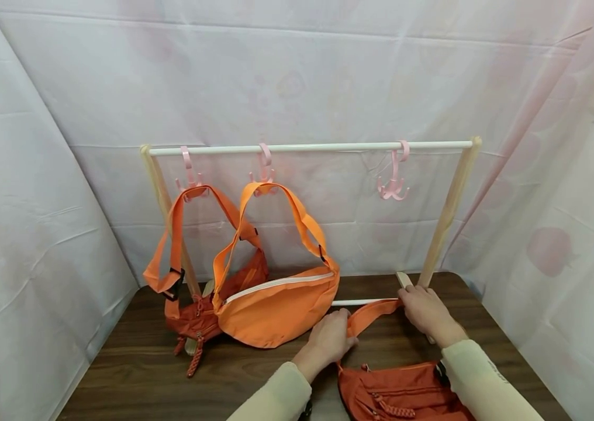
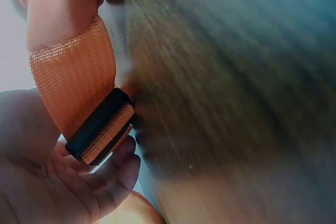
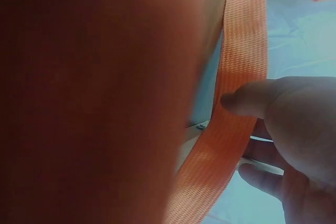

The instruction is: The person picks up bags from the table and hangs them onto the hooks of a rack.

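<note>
A rust-red waist bag (image 1: 402, 386) with a braided zipper pull lies on the table at the lower right. Its orange strap (image 1: 373, 316) runs between my two hands behind the bag. My left hand (image 1: 331, 336) holds one part of the strap; in the left wrist view its fingers curl beneath a black slider buckle (image 2: 100, 129) on the webbing (image 2: 73, 77). Farther along, my right hand (image 1: 428, 313) pinches the strap between thumb and fingers, as the right wrist view shows with the webbing (image 3: 244, 51) passing under the thumb. Blurred red fabric fills that view's left side.
A rack with a white top rail (image 1: 318, 147) and wooden legs stands behind. An orange crescent bag (image 1: 278, 310) hangs from the middle pink hook (image 1: 264, 166), and a red bag (image 1: 192, 318) from the left hook (image 1: 187, 169). The right hook (image 1: 393, 184) is bare.
</note>
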`<control>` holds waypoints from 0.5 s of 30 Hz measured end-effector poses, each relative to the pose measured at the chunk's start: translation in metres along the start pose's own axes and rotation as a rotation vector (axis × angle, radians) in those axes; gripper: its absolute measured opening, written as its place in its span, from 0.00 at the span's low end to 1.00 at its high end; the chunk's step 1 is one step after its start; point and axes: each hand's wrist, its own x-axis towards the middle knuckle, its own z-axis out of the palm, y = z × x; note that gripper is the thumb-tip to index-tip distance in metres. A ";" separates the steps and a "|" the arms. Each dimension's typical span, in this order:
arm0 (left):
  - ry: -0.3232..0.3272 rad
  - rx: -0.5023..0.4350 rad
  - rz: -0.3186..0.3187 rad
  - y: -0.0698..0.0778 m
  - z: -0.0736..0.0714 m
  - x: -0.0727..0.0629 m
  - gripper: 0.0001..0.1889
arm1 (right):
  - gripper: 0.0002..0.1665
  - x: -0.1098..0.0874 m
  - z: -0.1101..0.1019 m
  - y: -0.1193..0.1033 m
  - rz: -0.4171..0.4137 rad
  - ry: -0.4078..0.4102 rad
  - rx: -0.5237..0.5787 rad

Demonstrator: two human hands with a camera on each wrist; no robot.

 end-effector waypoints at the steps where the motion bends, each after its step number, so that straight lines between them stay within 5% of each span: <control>1: 0.001 -0.004 0.000 0.000 0.000 0.000 0.26 | 0.11 0.000 0.002 0.001 0.002 0.006 0.005; 15: 0.031 -0.019 0.027 -0.009 -0.007 -0.012 0.19 | 0.10 -0.005 0.010 0.005 0.034 0.036 0.051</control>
